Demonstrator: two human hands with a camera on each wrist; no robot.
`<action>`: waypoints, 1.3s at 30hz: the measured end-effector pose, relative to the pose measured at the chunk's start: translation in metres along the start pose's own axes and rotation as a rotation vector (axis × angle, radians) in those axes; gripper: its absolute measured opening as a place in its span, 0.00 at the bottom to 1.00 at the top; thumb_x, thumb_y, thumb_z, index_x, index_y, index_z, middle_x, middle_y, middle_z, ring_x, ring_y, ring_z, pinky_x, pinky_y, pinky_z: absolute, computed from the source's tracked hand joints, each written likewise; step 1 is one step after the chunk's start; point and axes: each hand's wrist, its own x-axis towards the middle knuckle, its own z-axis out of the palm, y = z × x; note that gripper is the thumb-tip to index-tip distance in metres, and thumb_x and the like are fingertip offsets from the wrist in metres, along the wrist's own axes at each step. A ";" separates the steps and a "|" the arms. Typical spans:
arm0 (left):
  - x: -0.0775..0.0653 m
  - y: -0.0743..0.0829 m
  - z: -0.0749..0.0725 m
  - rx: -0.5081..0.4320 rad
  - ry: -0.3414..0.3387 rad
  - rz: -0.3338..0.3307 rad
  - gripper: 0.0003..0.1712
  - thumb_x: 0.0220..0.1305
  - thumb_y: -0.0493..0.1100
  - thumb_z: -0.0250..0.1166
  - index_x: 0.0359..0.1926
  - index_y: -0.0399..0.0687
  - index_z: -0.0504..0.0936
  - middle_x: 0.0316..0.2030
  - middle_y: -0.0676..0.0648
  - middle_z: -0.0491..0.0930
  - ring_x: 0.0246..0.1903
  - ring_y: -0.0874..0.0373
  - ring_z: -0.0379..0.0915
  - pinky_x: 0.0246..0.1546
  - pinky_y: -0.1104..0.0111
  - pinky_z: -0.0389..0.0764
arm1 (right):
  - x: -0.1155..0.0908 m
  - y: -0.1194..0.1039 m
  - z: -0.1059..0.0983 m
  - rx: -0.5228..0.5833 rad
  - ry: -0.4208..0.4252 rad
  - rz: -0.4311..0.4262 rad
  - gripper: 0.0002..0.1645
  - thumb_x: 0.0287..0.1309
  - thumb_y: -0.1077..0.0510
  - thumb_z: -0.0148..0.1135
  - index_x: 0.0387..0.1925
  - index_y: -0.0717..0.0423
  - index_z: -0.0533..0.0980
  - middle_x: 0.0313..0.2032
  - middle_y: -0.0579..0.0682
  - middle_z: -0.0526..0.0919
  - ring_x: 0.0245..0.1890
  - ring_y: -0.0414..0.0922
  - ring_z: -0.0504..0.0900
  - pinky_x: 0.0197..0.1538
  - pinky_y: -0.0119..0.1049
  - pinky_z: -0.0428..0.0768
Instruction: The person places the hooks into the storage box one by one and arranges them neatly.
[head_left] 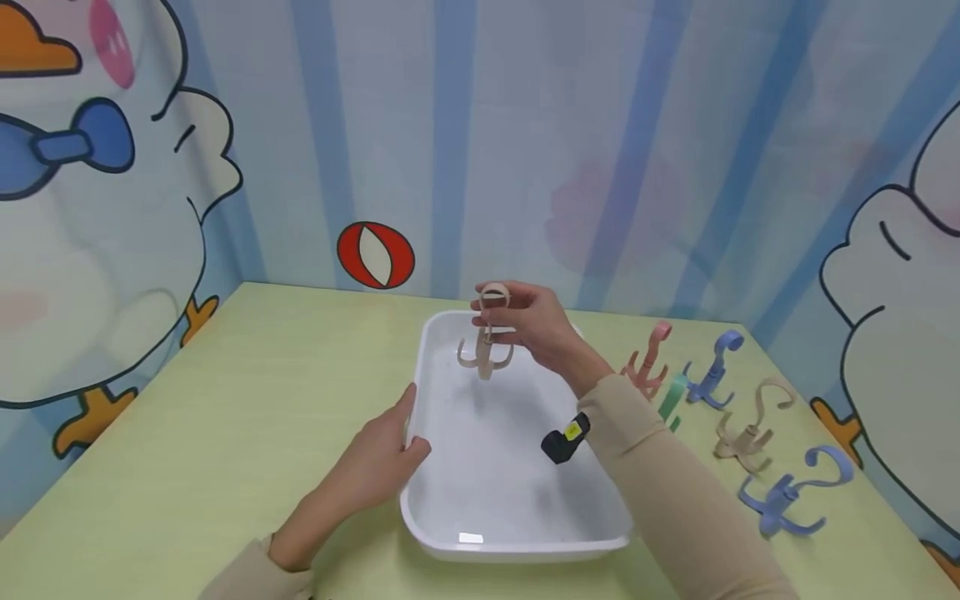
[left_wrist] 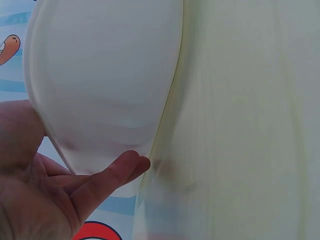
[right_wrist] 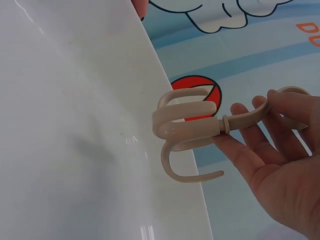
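Observation:
A beige hook hanger with several curved prongs (head_left: 484,360) is pinched at its stem and curved top by my right hand (head_left: 546,327). It hangs, prongs down, over the far part of a white rectangular tray (head_left: 491,500). In the right wrist view the prongs of the hanger (right_wrist: 185,129) overlap the tray's edge, and the fingers of my right hand (right_wrist: 287,162) lie along its curved arm. My left hand (head_left: 375,462) grips the tray's left side. From the left wrist, the fingers of that hand (left_wrist: 107,182) press the tray's outer wall (left_wrist: 110,75).
Right of the tray stand similar hangers: a pink one (head_left: 649,362), a green one (head_left: 673,398) partly behind the sleeve, a blue one (head_left: 712,375), a beige one (head_left: 745,442) and another blue one (head_left: 783,500). A striped cartoon curtain (head_left: 510,150) backs the pale table (head_left: 300,367).

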 end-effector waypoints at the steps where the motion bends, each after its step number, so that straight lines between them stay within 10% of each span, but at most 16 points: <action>1: 0.000 0.000 0.000 -0.006 0.000 -0.003 0.47 0.66 0.38 0.56 0.82 0.31 0.50 0.73 0.27 0.69 0.47 0.48 0.83 0.35 0.62 0.86 | 0.001 0.001 0.001 0.003 0.001 0.002 0.26 0.68 0.68 0.64 0.66 0.59 0.79 0.63 0.66 0.83 0.51 0.47 0.90 0.61 0.52 0.84; 39: 0.001 -0.001 0.002 -0.031 0.012 0.025 0.47 0.65 0.36 0.56 0.83 0.33 0.50 0.71 0.27 0.72 0.42 0.50 0.84 0.29 0.65 0.85 | 0.034 0.019 0.024 -0.003 0.005 0.056 0.25 0.69 0.67 0.64 0.66 0.58 0.79 0.65 0.64 0.82 0.62 0.57 0.85 0.64 0.54 0.82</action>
